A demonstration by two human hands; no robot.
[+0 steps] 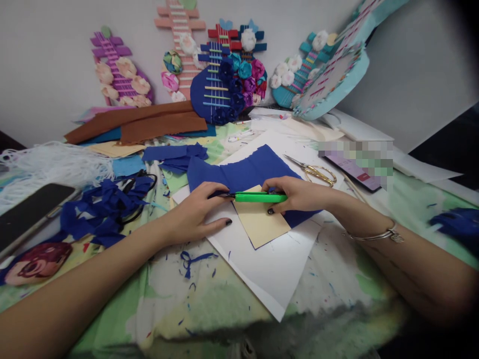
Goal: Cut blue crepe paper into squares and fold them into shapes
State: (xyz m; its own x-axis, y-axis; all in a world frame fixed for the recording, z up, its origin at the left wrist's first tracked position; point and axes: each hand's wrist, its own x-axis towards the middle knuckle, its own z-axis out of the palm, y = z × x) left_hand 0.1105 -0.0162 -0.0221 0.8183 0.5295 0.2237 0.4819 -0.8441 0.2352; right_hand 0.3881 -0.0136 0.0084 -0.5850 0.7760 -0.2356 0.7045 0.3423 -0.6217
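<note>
Centrally, we see a slim plastic tool (258, 198), bright green, lying across the upper part of a pale yellow card (262, 227), straight-edged and matte. Our right hand (294, 193) pinches its body between thumb and fingers; our left hand (202, 205) meets its dark end, thumb spread from forefinger, though whether it pinches we cannot tell. Beneath the card we note blue paper (243, 170), faintly creased, its upper edge uneven, on a smooth white sheet (279, 279). Nearby lie gold-handled metal scissors (317, 173).
</note>
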